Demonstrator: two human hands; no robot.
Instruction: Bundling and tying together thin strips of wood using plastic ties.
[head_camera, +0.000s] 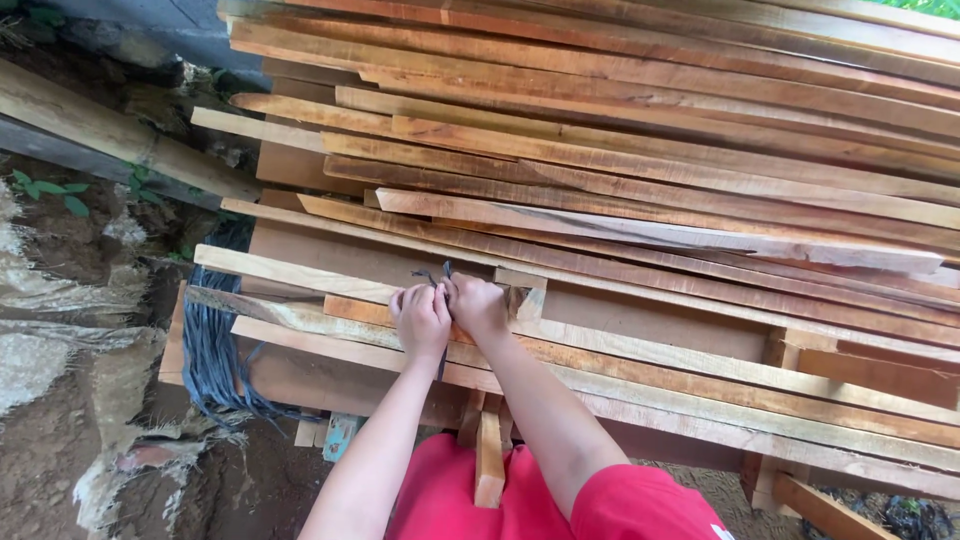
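Hands meet at the near edge of a stack of long rough-sawn reddish-brown planks (640, 150). Left hand (421, 320) and right hand (476, 305) both pinch closed on a thin dark cord (441, 276), apparently mid-knot. Cinching it calls for opposed, even pulls.

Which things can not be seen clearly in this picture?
- Head view: the dark cord between the left hand and right hand; the fingers cover its knot.
- The planks run past the right edge.
- The blue strands are partly behind the planks.
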